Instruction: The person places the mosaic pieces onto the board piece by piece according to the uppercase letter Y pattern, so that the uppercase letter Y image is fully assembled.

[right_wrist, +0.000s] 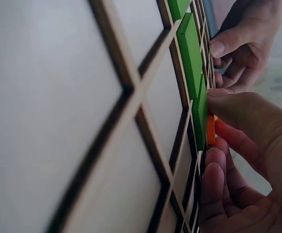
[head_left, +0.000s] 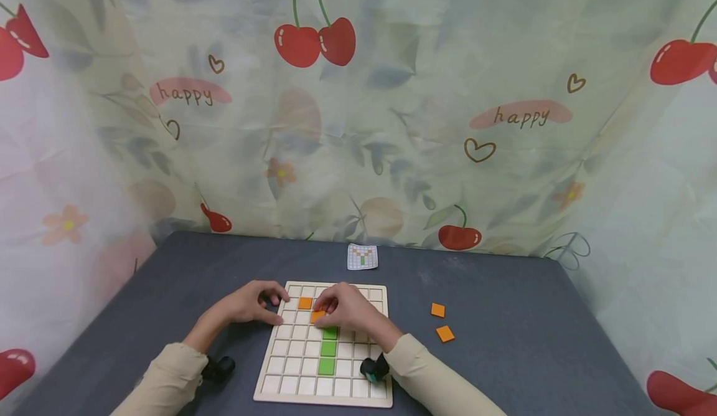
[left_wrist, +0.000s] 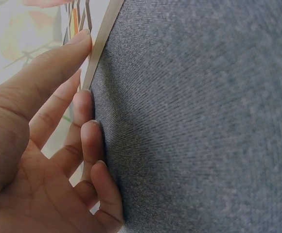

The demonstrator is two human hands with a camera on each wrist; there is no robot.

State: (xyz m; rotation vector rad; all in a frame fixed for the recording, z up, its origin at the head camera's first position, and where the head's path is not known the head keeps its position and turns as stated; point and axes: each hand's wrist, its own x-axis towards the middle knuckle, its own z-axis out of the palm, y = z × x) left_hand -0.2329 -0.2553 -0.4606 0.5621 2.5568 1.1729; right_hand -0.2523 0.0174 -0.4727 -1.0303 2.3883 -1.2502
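A square white gridded board [head_left: 325, 401] with a pale wooden frame lies on the dark table. My right hand [head_left: 350, 309] pinches an orange square tile [head_left: 317, 317] between thumb and fingers, over a cell left of the grid's middle. Up and to the left of it, another orange tile [head_left: 305, 303] sits in a cell. Below runs a column of green tiles [head_left: 328, 349], seen edge-on in the right wrist view. My left hand [head_left: 253, 304] touches the board's left edge with thumb and fingertips; its fingers are loosely bent in the left wrist view.
Two loose orange tiles, one farther back [head_left: 438, 310] and one nearer [head_left: 445, 334], lie right of the board. A small card [head_left: 362, 257] printed with a coloured grid pattern lies behind it. A cherry-printed curtain [head_left: 392, 123] surrounds the table's back and sides.
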